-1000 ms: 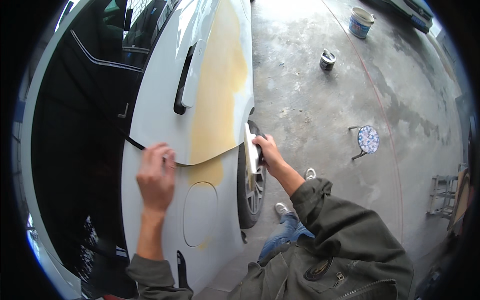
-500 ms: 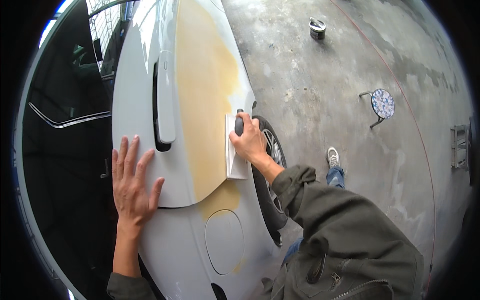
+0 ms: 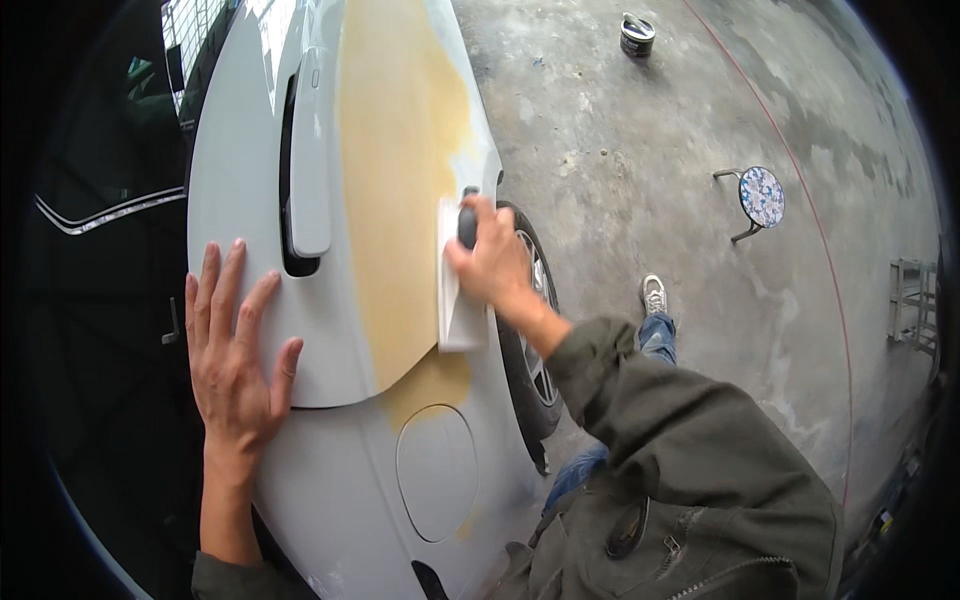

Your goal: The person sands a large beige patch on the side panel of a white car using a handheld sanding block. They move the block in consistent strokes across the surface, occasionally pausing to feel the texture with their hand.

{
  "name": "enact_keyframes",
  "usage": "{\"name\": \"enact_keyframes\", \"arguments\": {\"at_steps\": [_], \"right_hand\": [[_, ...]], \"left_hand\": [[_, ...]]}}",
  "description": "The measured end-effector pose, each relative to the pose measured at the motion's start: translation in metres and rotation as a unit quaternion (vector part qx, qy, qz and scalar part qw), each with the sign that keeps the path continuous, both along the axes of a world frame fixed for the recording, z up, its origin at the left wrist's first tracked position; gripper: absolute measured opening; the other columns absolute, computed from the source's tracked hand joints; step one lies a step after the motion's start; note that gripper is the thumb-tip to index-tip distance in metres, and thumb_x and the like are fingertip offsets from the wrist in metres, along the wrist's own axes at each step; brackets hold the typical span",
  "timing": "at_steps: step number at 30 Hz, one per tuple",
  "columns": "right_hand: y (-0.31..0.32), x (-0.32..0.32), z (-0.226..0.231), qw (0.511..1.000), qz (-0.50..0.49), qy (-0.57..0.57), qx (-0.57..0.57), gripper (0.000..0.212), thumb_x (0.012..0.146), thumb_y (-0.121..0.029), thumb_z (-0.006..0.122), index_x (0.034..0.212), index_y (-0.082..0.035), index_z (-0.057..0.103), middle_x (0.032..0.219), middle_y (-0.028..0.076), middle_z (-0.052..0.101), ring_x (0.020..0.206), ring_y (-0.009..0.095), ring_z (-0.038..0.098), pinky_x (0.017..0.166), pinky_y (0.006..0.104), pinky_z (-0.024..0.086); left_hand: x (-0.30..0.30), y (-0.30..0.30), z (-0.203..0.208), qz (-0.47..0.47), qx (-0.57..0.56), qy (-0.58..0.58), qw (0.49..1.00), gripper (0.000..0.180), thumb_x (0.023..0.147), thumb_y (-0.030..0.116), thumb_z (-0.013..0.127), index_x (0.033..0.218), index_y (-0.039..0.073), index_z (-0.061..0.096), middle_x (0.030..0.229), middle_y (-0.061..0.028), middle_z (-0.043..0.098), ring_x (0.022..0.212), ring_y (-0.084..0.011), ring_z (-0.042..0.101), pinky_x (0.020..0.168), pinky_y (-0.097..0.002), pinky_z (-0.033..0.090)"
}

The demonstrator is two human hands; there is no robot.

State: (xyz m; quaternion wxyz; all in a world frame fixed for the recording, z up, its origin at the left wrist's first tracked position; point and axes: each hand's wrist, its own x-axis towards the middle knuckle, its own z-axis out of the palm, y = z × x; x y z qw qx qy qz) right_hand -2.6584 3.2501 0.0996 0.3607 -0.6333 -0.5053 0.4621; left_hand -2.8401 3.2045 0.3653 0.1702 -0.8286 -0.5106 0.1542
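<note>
Grey concrete floor (image 3: 590, 190) spreads to the right of one white car (image 3: 330, 345), whose side bears a long yellowish patch (image 3: 395, 200). One thin red line (image 3: 801, 169) crosses the floor, left of one grey metal rack (image 3: 912, 290). The right forearm (image 3: 535, 315) partly hides one black-tyred wheel (image 3: 541, 408). Farther off stand one round stool with a patterned seat (image 3: 762, 197) and one dark can (image 3: 637, 40). One rounded flap (image 3: 438, 475) sits below the patch. One long, flat white board (image 3: 455, 325) lies along the patch's right edge, well right of the left hand (image 3: 230, 375) and beneath the right hand (image 3: 490, 260), which partly covers it. Two hands, apart: the left spread on the bodywork, the right clamped around the board's dark grip (image 3: 467, 228).
</note>
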Motion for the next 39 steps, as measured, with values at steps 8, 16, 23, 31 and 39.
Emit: {"name": "enact_keyframes", "arguments": {"at_steps": [8, 16, 23, 31, 39], "right_hand": [[0.015, 0.000, -0.015, 1.000, 0.017, -0.009, 0.013, 0.053, 0.086, -0.030, 0.065, 0.135, -0.018, 0.049, 0.112, 0.023, 0.057, 0.089, 0.046, 0.068, 0.080, 0.0551, 0.056], [-0.035, -0.009, 0.026, 0.994, 0.056, 0.076, 0.063, 0.057, 0.086, -0.030, 0.067, 0.137, -0.019, 0.045, 0.113, 0.024, 0.053, 0.078, 0.047, 0.068, 0.076, 0.0578, 0.057], [0.079, 0.015, -0.035, 0.999, 0.020, -0.022, -0.035, 0.054, 0.086, -0.031, 0.062, 0.136, -0.017, 0.048, 0.114, 0.024, 0.058, 0.098, 0.047, 0.067, 0.090, 0.0536, 0.053], [0.020, -0.016, -0.011, 0.996, 0.063, 0.053, 0.023, 0.056, 0.086, -0.032, 0.065, 0.137, -0.019, 0.046, 0.115, 0.024, 0.055, 0.091, 0.048, 0.067, 0.086, 0.0557, 0.055], [0.056, -0.010, -0.019, 0.998, 0.065, 0.004, 0.001, 0.059, 0.085, -0.034, 0.067, 0.138, -0.018, 0.046, 0.117, 0.024, 0.054, 0.095, 0.047, 0.067, 0.088, 0.0564, 0.054]], "left_hand": [[0.003, -0.005, 0.006, 0.006, 0.007, 0.027, 1.000, 0.055, 0.102, 0.048, 0.044, 0.135, 0.008, 0.062, 0.160, -0.0165, 0.041, 0.154, -0.0362, 0.028, 0.126, -0.0530, 0.018], [-0.002, -0.008, 0.007, 0.021, -0.005, 0.040, 0.999, 0.058, 0.102, 0.052, 0.042, 0.136, 0.008, 0.061, 0.160, -0.0164, 0.041, 0.154, -0.0367, 0.028, 0.126, -0.0545, 0.019], [0.003, -0.003, 0.005, 0.019, -0.011, 0.028, 0.999, 0.058, 0.102, 0.052, 0.041, 0.137, 0.010, 0.060, 0.160, -0.0173, 0.040, 0.153, -0.0388, 0.028, 0.125, -0.0561, 0.019], [-0.007, -0.012, 0.008, 0.036, -0.021, 0.044, 0.998, 0.058, 0.102, 0.052, 0.040, 0.137, 0.010, 0.059, 0.160, -0.0191, 0.040, 0.153, -0.0400, 0.028, 0.125, -0.0577, 0.019], [-0.004, -0.007, 0.006, 0.033, -0.016, 0.035, 0.999, 0.056, 0.100, 0.048, 0.045, 0.136, 0.008, 0.060, 0.158, -0.0213, 0.042, 0.152, -0.0424, 0.030, 0.125, -0.0575, 0.018]]}}
